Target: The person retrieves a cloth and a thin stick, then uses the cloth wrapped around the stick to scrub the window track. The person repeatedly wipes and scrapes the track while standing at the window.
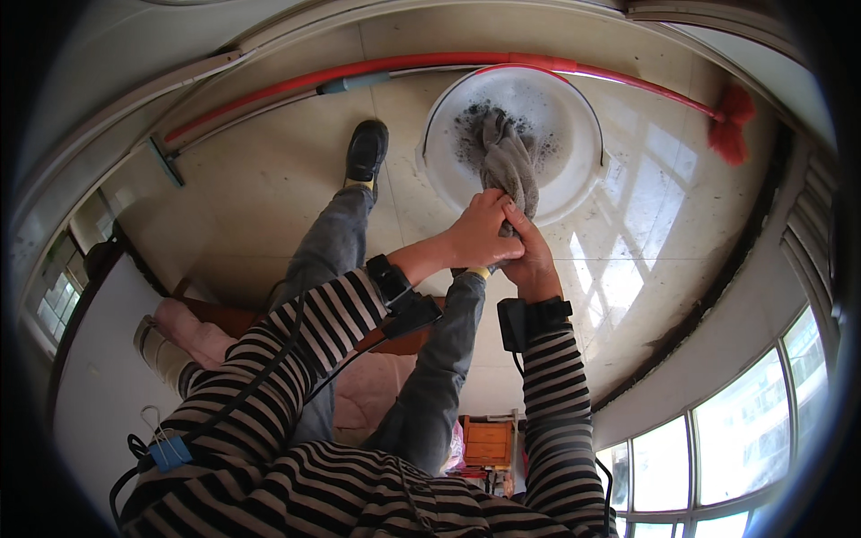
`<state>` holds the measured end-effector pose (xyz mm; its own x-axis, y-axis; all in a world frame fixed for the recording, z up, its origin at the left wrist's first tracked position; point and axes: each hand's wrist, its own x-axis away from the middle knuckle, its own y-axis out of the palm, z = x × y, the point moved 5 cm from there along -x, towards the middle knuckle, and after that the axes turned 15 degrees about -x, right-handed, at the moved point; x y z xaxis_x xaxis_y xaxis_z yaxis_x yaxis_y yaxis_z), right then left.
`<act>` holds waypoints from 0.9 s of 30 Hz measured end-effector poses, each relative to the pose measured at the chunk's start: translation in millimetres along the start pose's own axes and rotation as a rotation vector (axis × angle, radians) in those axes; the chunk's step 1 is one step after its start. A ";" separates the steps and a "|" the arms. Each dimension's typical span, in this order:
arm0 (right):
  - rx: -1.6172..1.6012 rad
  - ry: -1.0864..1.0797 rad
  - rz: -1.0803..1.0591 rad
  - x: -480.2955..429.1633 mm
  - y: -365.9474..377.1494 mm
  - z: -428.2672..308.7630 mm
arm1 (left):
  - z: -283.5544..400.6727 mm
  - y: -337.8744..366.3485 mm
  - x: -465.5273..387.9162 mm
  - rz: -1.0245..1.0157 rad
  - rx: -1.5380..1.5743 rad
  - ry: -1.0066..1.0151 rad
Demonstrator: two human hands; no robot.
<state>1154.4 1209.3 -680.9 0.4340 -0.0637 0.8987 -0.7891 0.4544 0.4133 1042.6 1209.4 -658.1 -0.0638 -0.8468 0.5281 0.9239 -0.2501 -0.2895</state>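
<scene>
A wet grey cloth [509, 161], twisted into a rope, hangs down into a white bucket [585, 195]. My left hand [479, 232] is clenched around the cloth's upper end. Right beside it, my right hand [533, 250] grips the same end, its thumb lying along the fabric. Inside the bucket there is soapy water [558, 141] with foam and dark bubbles around the cloth. The bucket's thin wire handle [592, 111] rests against the rim, with a red grip at the far side. The cloth's lowest part is hidden by foam.
Behind the bucket, a red-handled broom [730, 128] and a squeegee [168, 165] with a metal pole lie across the tiled floor [303, 222]. My shoe [366, 151] stands left of the bucket. Windows [743, 410] are at lower right. A cable [269, 370] runs along my left sleeve.
</scene>
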 end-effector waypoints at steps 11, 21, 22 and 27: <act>-0.391 0.167 -0.194 88.3 51.4 12.7 | -61.8 33.2 22.5 0.048 1.339 -1.043; -0.292 0.274 0.035 186.4 49.1 30.0 | -26.9 11.9 -10.4 -0.091 1.871 -0.609; -0.250 0.268 0.055 187.0 45.5 27.7 | -27.6 12.3 -11.6 -0.046 1.823 -0.615; -0.288 0.284 0.034 172.8 38.1 23.3 | -26.4 11.4 -19.2 -0.023 1.806 -0.525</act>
<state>1189.2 1194.9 -506.4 0.5445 0.1852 0.8181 -0.6685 0.6849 0.2899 1044.4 1210.4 -692.7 -0.2969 -0.5523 0.7790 0.1800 0.7688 0.6137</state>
